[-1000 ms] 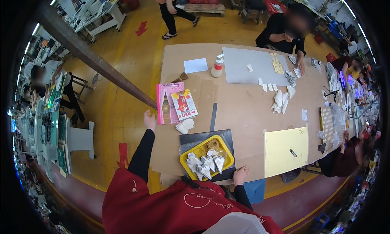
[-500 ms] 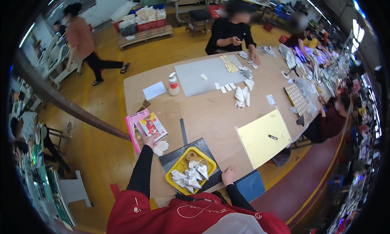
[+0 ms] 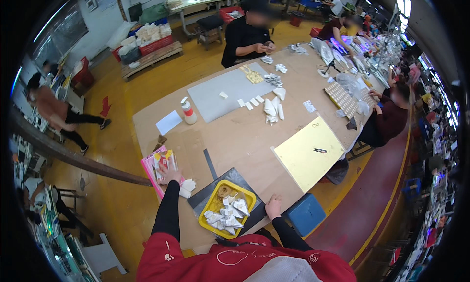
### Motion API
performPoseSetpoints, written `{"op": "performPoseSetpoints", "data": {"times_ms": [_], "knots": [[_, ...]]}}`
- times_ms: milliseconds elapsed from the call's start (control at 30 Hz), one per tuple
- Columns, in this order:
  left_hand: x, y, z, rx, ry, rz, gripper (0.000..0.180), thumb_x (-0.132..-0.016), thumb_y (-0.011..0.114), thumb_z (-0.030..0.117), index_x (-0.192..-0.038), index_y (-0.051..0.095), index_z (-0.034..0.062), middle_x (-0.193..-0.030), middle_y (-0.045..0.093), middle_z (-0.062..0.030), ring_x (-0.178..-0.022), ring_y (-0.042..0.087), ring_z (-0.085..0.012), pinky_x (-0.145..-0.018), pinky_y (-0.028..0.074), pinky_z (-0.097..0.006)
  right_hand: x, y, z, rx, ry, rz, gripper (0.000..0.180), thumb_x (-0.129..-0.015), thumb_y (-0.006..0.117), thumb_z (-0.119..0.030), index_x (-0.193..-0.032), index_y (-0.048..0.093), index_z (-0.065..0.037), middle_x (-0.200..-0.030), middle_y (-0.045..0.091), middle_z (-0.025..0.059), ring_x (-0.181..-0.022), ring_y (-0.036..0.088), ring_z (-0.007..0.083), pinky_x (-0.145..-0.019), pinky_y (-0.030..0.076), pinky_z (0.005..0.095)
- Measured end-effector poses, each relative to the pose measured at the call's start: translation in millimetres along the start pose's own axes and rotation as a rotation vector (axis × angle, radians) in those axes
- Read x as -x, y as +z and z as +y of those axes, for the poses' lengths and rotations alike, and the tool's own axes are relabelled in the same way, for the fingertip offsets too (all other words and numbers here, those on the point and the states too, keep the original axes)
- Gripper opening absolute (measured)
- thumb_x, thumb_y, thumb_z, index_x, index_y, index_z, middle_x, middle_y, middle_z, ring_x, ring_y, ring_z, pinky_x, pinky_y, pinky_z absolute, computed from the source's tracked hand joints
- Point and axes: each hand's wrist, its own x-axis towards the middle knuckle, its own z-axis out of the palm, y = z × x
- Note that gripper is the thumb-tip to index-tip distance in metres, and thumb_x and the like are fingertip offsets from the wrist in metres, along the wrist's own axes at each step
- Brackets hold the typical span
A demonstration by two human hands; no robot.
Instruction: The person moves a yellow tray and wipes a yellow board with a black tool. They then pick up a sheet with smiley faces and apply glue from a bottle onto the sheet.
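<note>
Left hand on pink package

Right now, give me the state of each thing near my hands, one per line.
left hand: flat on the pink packet
pink packet: lying at the table edge
right hand: resting on the table, holding nothing
yellow tray: holds folded white pieces and a tape roll
white bottle: upright
black pen: lying on the yellow sheet

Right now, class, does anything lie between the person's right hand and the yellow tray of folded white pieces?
Nothing visible does. The right hand rests flat on the table edge just right of the yellow tray, with only a strip of the dark mat between them.
</note>
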Motion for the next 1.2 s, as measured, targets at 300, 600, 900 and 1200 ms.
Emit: {"op": "performPoseSetpoints", "data": {"times_ms": [300, 600, 900, 1200], "knots": [[-14, -23, -52, 0.047, -0.004, 0.120, 0.085, -0.081, 0.070, 0.045, -0.151, 0.023, 0.0349, -0.155, 0.022, -0.0220, -0.143, 0.023, -0.0405, -0.105, 0.020, -0.072, 10, -22, 13, -0.212, -0.113, 0.033, 0.048, -0.090, 0.055, -0.022, -0.131, 0.053, 0.001, -0.121, 0.058, 0.0319, -0.123, 0.047, 0.0477, -0.108, 0.035, 0.0461], [135, 69, -144, 0.840, 0.304, -0.022, 0.049, -0.088, 0.060, 0.003, -0.135, 0.046, -0.0013, -0.133, 0.054, -0.0178, -0.126, 0.050, -0.0283, -0.107, 0.038, -0.037, 28, -25, 34, -0.454, -0.152, -0.259, 0.037, -0.088, 0.059, -0.025, -0.117, 0.064, -0.003, -0.110, 0.063, 0.0245, -0.105, 0.060, 0.0406, -0.093, 0.048, 0.0436], [275, 180, -187, 1.106, -0.035, -0.324, 0.061, -0.091, 0.065, 0.020, -0.141, 0.038, -0.0014, -0.137, 0.050, -0.0220, -0.125, 0.051, -0.0278, -0.104, 0.041, -0.036, -6, 21, -12, -0.952, 0.018, -0.181, 0.045, -0.099, 0.046, -0.032, -0.114, 0.062, 0.008, -0.113, 0.066, 0.0195, -0.106, 0.062, 0.0296, -0.094, 0.045, 0.0374], [264, 139, -139, 0.901, 0.018, -0.423, 0.069, -0.091, 0.063, 0.028, -0.145, 0.033, -0.0027, -0.144, 0.042, -0.0263, -0.134, 0.041, -0.0342, -0.111, 0.033, -0.038, -42, 8, -42, -1.008, 0.237, -0.370, 0.052, -0.099, 0.048, -0.040, -0.108, 0.065, 0.008, -0.102, 0.069, 0.0157, -0.094, 0.063, 0.0224, -0.084, 0.047, 0.0354]]}}
